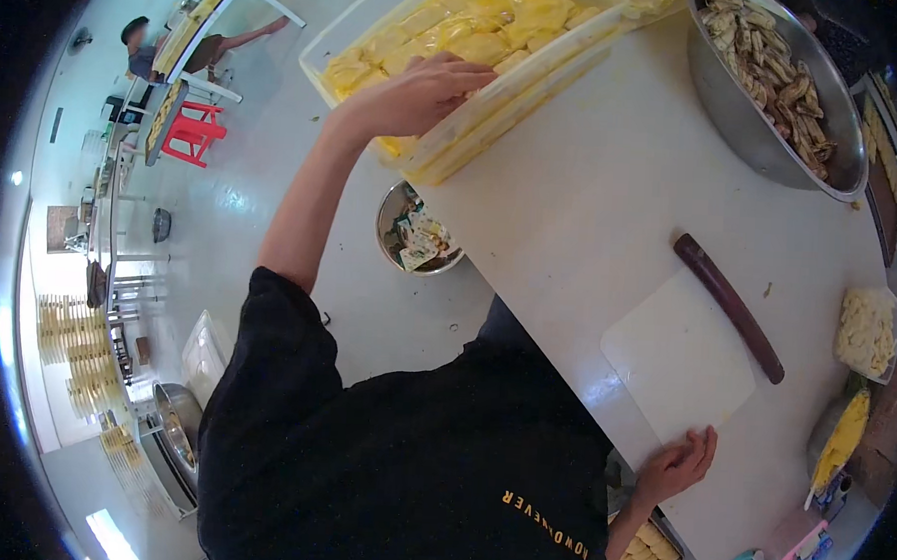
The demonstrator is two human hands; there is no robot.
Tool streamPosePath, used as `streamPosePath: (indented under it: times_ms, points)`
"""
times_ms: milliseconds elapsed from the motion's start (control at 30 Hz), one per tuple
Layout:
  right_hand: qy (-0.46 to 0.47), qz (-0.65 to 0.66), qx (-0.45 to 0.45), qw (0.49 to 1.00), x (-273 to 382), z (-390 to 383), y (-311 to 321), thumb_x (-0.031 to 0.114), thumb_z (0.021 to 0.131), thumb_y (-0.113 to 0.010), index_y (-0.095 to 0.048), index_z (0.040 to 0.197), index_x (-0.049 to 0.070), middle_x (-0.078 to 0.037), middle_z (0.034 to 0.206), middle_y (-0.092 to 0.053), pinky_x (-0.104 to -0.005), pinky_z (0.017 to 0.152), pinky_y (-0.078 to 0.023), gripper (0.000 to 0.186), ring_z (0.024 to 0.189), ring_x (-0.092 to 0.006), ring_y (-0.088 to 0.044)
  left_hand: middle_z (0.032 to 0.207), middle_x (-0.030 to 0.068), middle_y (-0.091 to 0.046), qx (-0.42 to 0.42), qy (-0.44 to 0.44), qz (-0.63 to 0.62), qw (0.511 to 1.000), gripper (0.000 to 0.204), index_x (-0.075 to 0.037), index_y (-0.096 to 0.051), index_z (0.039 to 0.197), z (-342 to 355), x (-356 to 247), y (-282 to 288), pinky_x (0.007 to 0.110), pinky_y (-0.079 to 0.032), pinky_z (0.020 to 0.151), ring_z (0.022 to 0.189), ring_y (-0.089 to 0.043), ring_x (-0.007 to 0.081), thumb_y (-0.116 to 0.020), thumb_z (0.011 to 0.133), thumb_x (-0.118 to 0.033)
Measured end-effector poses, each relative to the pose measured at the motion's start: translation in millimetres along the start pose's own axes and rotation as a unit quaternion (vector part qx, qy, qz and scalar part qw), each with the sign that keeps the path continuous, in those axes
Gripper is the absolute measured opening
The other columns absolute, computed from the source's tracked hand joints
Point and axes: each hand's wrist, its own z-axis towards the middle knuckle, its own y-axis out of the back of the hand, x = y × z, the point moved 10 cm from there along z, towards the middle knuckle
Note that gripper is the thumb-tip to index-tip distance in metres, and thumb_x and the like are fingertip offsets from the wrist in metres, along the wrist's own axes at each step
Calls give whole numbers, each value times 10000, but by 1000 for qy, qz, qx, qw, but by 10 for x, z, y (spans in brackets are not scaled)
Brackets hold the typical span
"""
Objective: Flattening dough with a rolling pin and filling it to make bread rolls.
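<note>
Left hand reaching far out, fingers curled over the rim of the clear plastic tub, gripping its edge. Tub at the far left corner of the white table, hanging partly past the edge, packed with pale yellow pieces under a crinkled film. Right hand down near, open and flat, fingertips resting on the near edge of the white cutting board. One dark brown rolling pin lying along the board's far right side. One big steel bowl far right, heaped with tan strips. One small clear box of pale bits at right. One steel pot down on the floor, left of the table, holding crumpled wrappers. One red stool far left.
</note>
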Motion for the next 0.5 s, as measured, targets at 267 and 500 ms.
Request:
streamPosePath:
  times_ms: [267, 500]
  points:
    - [-7, -5, 11, 1000, -29, -16, -29, -99, 799, -429, -604, 1088, -18, -165, 1319, -548, -366, 823, -504, 347, 1082, -314, -587, 1227, 57, -614, 31, -44, -19, 998, 361, -124, -584, 1227, 148, 77, 35, 432, -370, 991, 1109, -529, 261, -634, 871, -94]
    - [47, -58, -9, 997, 59, -19, 7, -97, 806, -434, -608, 1092, -7, -153, 1307, -562, -369, 816, -503, 347, 1077, -307, -592, 1146, 54, -638, 183, 76, 50, 979, 306, -69, -607, 1115, 324, 215, -72, 388, -420, 938, 1052, -577, 249, -705, 836, -147]
